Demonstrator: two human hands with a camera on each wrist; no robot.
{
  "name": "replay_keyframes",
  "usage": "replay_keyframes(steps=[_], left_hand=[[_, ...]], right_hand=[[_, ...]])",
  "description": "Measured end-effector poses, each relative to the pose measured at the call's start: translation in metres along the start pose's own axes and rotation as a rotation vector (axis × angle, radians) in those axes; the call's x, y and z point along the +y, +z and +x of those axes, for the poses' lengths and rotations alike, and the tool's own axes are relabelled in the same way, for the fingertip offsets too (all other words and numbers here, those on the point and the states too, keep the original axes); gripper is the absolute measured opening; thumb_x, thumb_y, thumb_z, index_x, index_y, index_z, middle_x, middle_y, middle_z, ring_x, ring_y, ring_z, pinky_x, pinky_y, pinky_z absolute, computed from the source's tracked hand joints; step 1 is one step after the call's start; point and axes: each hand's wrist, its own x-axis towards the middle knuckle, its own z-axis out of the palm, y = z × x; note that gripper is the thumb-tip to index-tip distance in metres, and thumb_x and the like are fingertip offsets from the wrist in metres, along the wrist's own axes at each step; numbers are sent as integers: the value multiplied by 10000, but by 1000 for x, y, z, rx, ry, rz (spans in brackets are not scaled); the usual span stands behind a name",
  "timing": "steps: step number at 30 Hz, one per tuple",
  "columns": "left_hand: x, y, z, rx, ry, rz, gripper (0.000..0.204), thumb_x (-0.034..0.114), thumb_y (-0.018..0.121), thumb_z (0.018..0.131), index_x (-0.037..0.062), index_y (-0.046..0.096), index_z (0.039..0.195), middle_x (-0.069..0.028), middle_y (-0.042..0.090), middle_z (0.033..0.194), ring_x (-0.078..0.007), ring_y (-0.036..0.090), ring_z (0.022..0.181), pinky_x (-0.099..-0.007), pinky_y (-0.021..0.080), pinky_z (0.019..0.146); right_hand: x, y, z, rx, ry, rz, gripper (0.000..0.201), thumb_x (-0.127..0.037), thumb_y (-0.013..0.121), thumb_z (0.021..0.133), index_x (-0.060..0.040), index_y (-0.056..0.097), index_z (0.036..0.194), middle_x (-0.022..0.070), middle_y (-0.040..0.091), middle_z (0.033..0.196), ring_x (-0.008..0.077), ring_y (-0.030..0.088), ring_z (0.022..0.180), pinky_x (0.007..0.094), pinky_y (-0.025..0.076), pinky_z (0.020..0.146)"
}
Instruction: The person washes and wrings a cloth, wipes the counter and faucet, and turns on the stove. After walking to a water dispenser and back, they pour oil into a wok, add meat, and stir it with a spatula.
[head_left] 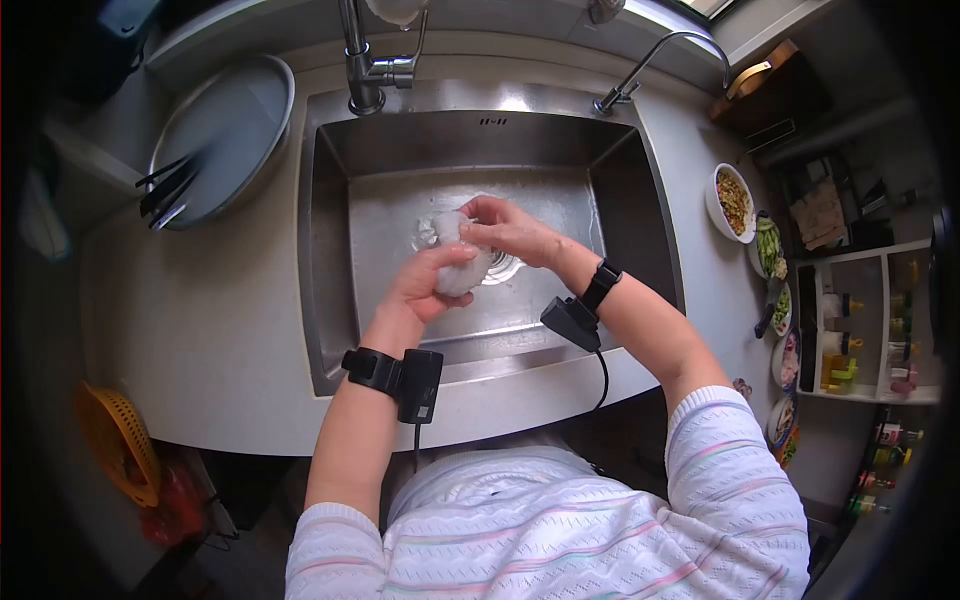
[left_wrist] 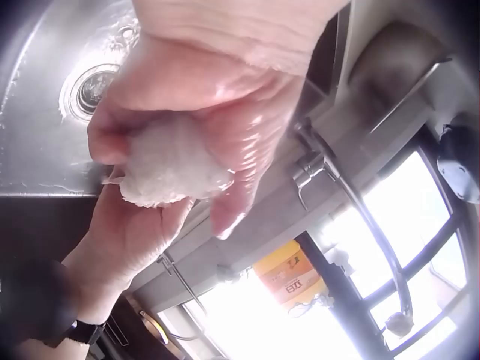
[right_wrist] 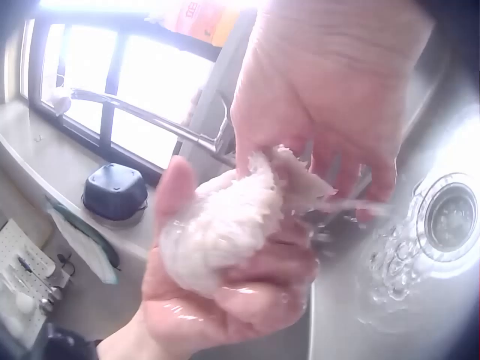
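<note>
Over the middle of the sink [head_left: 400, 200], both hands are on a wet, whitish, bumpy lump [right_wrist: 225, 232] with a frilled edge; its kind I cannot tell. The left hand [head_left: 425, 280] cups it, thumb along one side and fingers curled round the other. At the far end, the right hand [head_left: 510, 232] pinches a ragged flap [right_wrist: 300, 184] of it between thumb and fingers. Water runs off the lump in a thin stream, as the right wrist view shows, toward the drain [right_wrist: 450, 214]. Part of the lump is hidden by the left fingers.
A tall faucet [head_left: 365, 75] stands behind the sink, a thinner tap [head_left: 620, 95] at back right. At left lies a big metal pan [head_left: 270, 110] with dark-handled utensils. Bowls of chopped food, including a white bowl [head_left: 716, 205], line the right counter. A yellow basket [head_left: 125, 440] hangs low left.
</note>
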Motion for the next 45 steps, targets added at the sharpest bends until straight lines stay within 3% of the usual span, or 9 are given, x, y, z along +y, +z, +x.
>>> replay_keyframes(steps=[8, 16, 22, 27, 30, 33, 37, 39, 45], left_hand=[[17, 11, -27, 15, -78, 77, 338, 71, 651, 720, 103, 573, 1047, -70, 622, 922, -218, 604, 824, -321, 465, 534], [20, 2, -14, -230, -121, 342, 264, -40, 608, 640, 75, 573, 875, -40, 560, 709, -141, 515, 573, -273, 335, 422], [13, 7, -2, 62, -93, 646, 233, -42, 574, 608, 75, 550, 808, -7, 480, 602, -90, 457, 515, -244, 306, 384], [-16, -24, 21, 232, 508, 1600, 195, 71, 605, 667, 18, 583, 853, -156, 604, 664, -324, 617, 629, -416, 476, 533], [-11, -4, 5, 293, 218, 1795, 209, 90, 578, 709, 19, 613, 903, -226, 633, 855, -366, 619, 833, -437, 499, 725], [-15, 1, -4, 262, 465, 1905, 167, 107, 593, 713, 17, 620, 851, -213, 632, 805, -366, 615, 861, -443, 493, 746], [14, 7, -4, 358, 560, 1829, 130, 125, 594, 727, 37, 593, 822, -146, 600, 646, -321, 608, 599, -414, 477, 515], [45, 10, -17, 131, -142, 878, 65, 120, 575, 750, 72, 559, 791, -37, 483, 537, -155, 476, 421, -288, 339, 350], [42, 28, -46, -337, -215, 199, 56, 40, 539, 709, 79, 503, 690, 21, 404, 532, -59, 289, 369, -215, 214, 328]], right_hand=[[-38, 60, -69, 86, -701, -1560, 869, -70, 731, 638, -173, 288, 1378, 55, 350, 1396, 271, 290, 1315, 443, 419, 910], [-19, 58, -28, 123, -601, -1425, 438, -176, 609, 784, -62, 443, 1174, 134, 518, 1131, 305, 502, 1100, 409, 505, 740], [-12, 62, -4, 219, -352, -1413, 265, -203, 574, 782, -33, 533, 981, 147, 629, 923, 311, 633, 865, 392, 508, 707], [18, 63, 11, 344, -344, -1292, 236, -178, 597, 712, -41, 584, 903, 161, 645, 756, 316, 643, 725, 407, 505, 640], [32, 60, 20, 282, -267, -1129, 196, -162, 630, 648, -43, 628, 804, 174, 647, 759, 335, 637, 743, 404, 500, 647], [40, 37, 37, -44, -93, -1189, 131, -134, 622, 619, -21, 637, 685, 184, 630, 684, 348, 629, 686, 403, 493, 644], [-16, 58, -15, 408, -189, -1282, 335, -116, 635, 701, -35, 605, 1025, 155, 634, 925, 340, 593, 912, 393, 487, 718], [-23, 73, -45, 678, -697, -1573, 417, -134, 630, 752, -49, 512, 1143, 109, 581, 1061, 336, 549, 1013, 454, 460, 827], [-31, 81, -62, 527, -829, -1423, 157, -125, 587, 763, -84, 544, 909, 87, 586, 991, 246, 590, 941, 333, 507, 644]])
